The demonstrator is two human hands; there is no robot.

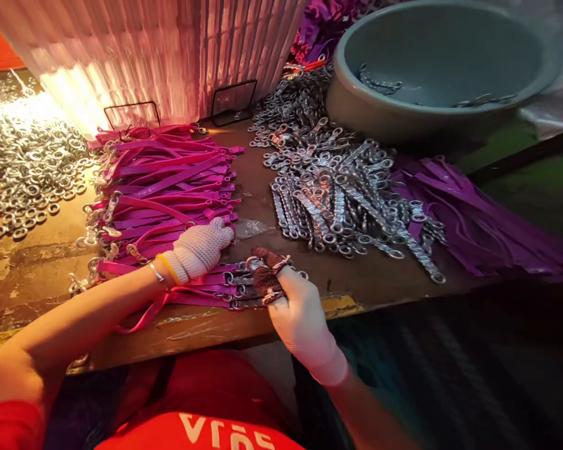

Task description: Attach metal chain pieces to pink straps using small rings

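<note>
A worn wooden table (37, 275) runs across the view, with a ribbed translucent sheet (169, 56) standing at its back edge. A wide grey basin (356, 100) sits at the far right, a few metal pieces lying inside it. In front of the basin spreads a heap of metal swivel clasps (342, 200), with loose purple straps (473, 225) to its right. A scatter of metal rings (28, 162) covers the far left. Between them lies a stack of pink-purple straps (169, 181). The left hand (201, 247), in a white knit glove, rests flat with fingers together on a small bundle of straps (211, 287) at the near edge. The right hand (295, 306), also gloved, has its fingers curled closed around the bundle's ringed ends.
</note>
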